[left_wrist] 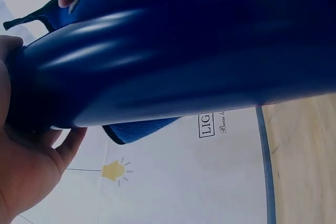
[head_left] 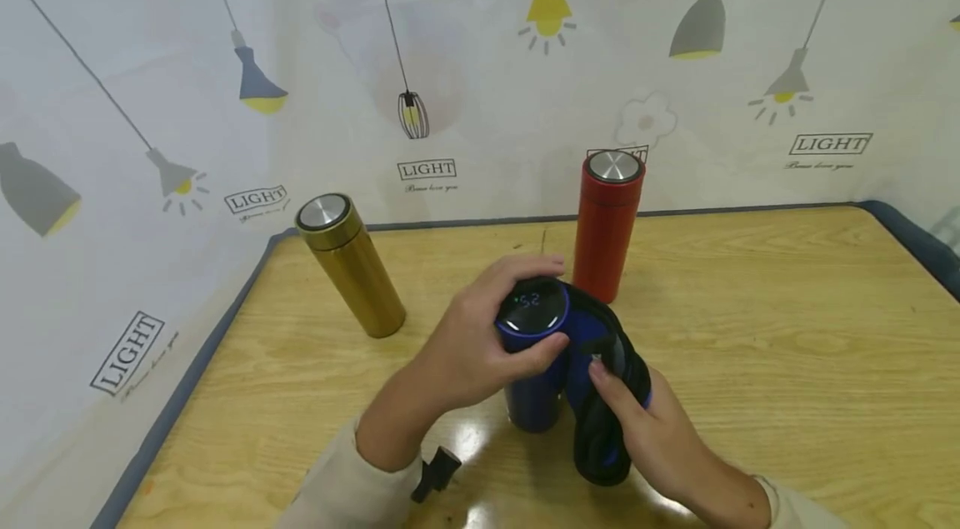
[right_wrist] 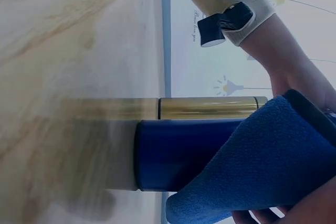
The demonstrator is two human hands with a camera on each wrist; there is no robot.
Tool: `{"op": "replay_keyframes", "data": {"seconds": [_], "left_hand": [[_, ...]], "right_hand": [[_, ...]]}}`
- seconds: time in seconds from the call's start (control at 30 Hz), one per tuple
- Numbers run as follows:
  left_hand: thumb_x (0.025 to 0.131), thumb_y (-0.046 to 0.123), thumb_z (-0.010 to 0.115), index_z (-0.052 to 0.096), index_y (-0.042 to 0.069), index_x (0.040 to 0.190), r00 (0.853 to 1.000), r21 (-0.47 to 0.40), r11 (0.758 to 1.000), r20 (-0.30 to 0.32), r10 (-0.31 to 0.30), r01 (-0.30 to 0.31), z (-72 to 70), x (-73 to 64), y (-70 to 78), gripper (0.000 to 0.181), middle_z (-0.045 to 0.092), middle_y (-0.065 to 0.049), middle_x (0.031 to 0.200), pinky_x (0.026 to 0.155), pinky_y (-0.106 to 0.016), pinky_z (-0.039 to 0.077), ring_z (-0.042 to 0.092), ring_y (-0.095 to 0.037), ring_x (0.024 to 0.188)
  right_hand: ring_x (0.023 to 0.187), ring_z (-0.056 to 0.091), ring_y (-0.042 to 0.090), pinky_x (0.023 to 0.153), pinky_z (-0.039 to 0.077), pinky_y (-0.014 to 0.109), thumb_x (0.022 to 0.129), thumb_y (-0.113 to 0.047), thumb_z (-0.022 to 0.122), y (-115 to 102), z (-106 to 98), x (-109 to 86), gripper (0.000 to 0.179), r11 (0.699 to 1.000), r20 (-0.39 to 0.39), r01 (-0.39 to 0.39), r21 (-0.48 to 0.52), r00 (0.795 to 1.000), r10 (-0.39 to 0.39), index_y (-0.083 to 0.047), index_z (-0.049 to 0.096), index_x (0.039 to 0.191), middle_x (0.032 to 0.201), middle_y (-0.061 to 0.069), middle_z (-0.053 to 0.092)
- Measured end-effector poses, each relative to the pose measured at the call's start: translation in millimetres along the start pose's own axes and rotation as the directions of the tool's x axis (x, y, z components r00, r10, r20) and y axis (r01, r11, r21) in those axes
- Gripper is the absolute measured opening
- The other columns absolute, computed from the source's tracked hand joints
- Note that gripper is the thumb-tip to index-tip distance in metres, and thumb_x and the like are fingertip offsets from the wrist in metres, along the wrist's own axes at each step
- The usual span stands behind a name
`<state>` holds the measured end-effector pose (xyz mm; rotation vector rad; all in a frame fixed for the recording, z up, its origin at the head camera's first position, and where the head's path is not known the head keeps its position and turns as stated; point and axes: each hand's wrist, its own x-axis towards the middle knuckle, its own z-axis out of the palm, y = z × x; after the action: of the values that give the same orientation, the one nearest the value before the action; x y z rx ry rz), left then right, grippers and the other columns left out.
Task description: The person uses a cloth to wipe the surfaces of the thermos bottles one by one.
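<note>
A blue thermos flask (head_left: 534,400) with lit digits on its dark lid stands upright on the table in the head view. My left hand (head_left: 472,346) grips it round the top, fingers on the far side and thumb on the near side. A blue cloth with dark edging (head_left: 596,437) hangs folded against the flask's right side, pinched in my right hand (head_left: 667,437). In the right wrist view the cloth (right_wrist: 268,161) covers the flask's upper part, leaving the base (right_wrist: 178,153) visible. The left wrist view shows the flask's smooth blue side (left_wrist: 173,66) close up.
A gold flask (head_left: 356,279) stands at the back left. Behind my hands, to the right, is a red flask (head_left: 606,237). The wooden table (head_left: 787,329) meets a lamp-patterned cloth wall (head_left: 495,112). A black device (head_left: 438,471) sits at my left cuff.
</note>
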<state>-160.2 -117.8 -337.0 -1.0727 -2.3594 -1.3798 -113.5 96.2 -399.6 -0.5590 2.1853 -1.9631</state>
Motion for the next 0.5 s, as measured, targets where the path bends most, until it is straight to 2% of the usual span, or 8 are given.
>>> {"op": "replay_keyframes", "data": {"seconds": [0.13,0.27,0.37,0.5], "left_hand": [[0.086,0.027,0.075,0.058,0.018,0.132,0.999,0.084,0.995,-0.002,-0.046,0.046,-1.3,-0.3,2.6,0.050,0.046,-0.003,0.146,0.108,-0.036,0.048,0.045,-0.016,0.136],[0.085,0.033,0.075,0.064,0.026,0.128,0.997,0.183,0.980,-0.017,-0.071,0.073,-2.9,-2.0,3.2,0.045,0.041,-0.004,0.136,0.097,-0.036,0.050,0.042,-0.017,0.127],[0.084,0.033,0.075,0.066,0.026,0.127,0.999,0.223,0.974,-0.024,-0.040,0.045,-3.4,-2.4,2.0,0.044,0.042,-0.004,0.131,0.094,-0.036,0.048,0.041,-0.019,0.124],[0.084,0.032,0.072,0.066,0.025,0.126,1.000,0.228,0.974,-0.018,0.004,0.000,-3.6,-2.4,1.2,0.043,0.046,-0.003,0.132,0.099,-0.039,0.046,0.041,-0.019,0.126]], "right_hand": [[0.100,0.064,0.010,0.085,0.056,0.023,0.109,-0.015,0.037,-2.7,-2.3,-2.1,0.031,0.999,-0.028,0.044,0.000,0.999,-0.044,0.001,0.055,0.128,0.112,0.011,0.066],[0.106,0.063,0.009,0.088,0.055,0.021,0.109,-0.011,0.036,-3.7,-5.1,-4.9,0.032,0.996,-0.029,0.089,-0.012,0.996,-0.089,0.000,0.054,0.133,0.119,0.005,0.066],[0.109,0.063,0.009,0.090,0.054,0.021,0.108,-0.008,0.035,-3.8,-5.9,-5.5,0.034,0.993,-0.012,0.118,-0.003,0.993,-0.118,0.000,0.051,0.136,0.123,0.006,0.065],[0.104,0.063,0.010,0.086,0.056,0.023,0.108,-0.008,0.035,-3.6,-4.3,-3.5,0.032,0.993,0.001,0.120,0.003,0.993,-0.120,0.001,0.053,0.133,0.116,0.009,0.066]]}}
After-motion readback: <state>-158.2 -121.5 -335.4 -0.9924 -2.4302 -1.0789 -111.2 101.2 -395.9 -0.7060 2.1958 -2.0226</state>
